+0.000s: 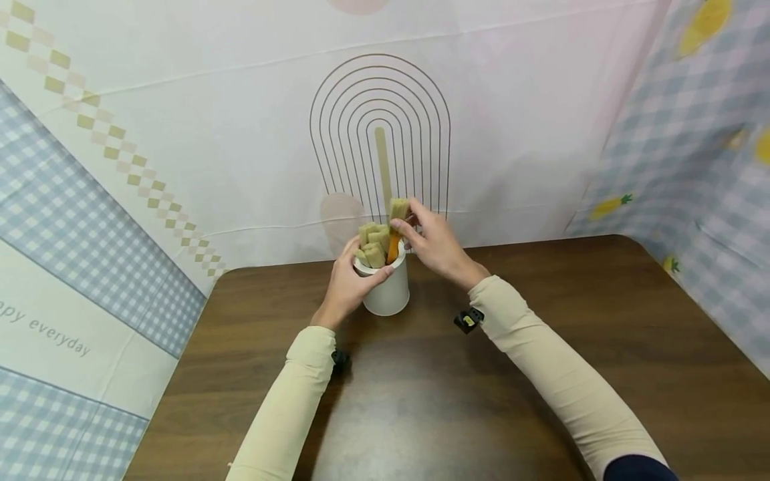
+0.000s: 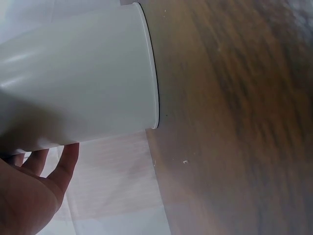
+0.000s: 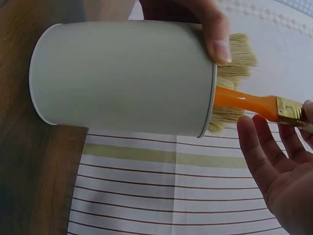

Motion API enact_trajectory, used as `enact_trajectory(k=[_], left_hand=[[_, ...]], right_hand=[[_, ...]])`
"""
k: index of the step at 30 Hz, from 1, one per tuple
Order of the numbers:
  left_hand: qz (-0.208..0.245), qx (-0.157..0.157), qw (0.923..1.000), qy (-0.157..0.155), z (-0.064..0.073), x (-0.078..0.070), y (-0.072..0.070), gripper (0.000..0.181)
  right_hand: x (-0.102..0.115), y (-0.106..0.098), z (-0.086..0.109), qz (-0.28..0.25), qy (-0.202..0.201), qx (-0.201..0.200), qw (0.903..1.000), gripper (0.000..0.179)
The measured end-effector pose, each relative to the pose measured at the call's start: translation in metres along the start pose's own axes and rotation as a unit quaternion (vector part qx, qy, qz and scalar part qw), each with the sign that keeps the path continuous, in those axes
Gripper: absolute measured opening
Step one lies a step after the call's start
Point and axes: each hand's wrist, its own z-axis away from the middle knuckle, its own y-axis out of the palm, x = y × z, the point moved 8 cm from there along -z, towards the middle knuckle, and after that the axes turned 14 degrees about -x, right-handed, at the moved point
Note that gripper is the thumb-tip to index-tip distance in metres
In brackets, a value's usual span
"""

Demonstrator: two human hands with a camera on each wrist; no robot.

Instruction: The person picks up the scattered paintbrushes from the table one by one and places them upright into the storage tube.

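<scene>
A pale grey-white cylindrical container [image 1: 386, 297] stands upright near the table's back edge, holding several paintbrushes [image 1: 374, 248] with their cream bristles up. My left hand [image 1: 351, 282] grips the container at its rim, thumb on the near side; in the left wrist view its fingers [image 2: 67, 164] curl against the wall. With my right hand [image 1: 438, 242] I pinch one paintbrush [image 3: 249, 104] near its gold ferrule and bristles. That brush has an orange handle [image 1: 394, 247], whose lower part is inside the container, hidden by the wall. Its bristles rise above the others.
The container stands on a dark brown wooden table [image 1: 421, 401]. Right behind it hangs a white cloth [image 1: 240, 133] printed with arched lines. Blue checked cloth [image 1: 692, 174] borders the right side. Each wrist wears a small black camera [image 1: 468, 320].
</scene>
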Motion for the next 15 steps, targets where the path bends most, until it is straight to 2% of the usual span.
enact_trajectory(k=[6,15], left_hand=[[-0.005,0.002,1.0,0.002,0.0006,0.0008,0.0,0.074],[0.002,0.006,1.0,-0.001,-0.0002,0.0005,0.0031,0.073]], right_hand=[[0.0034,0.0058,0.0023,0.073,-0.054,0.026,0.9956,0.02],[-0.0056,0.0109,0.0056,0.128,-0.049,0.068,0.9882,0.023]])
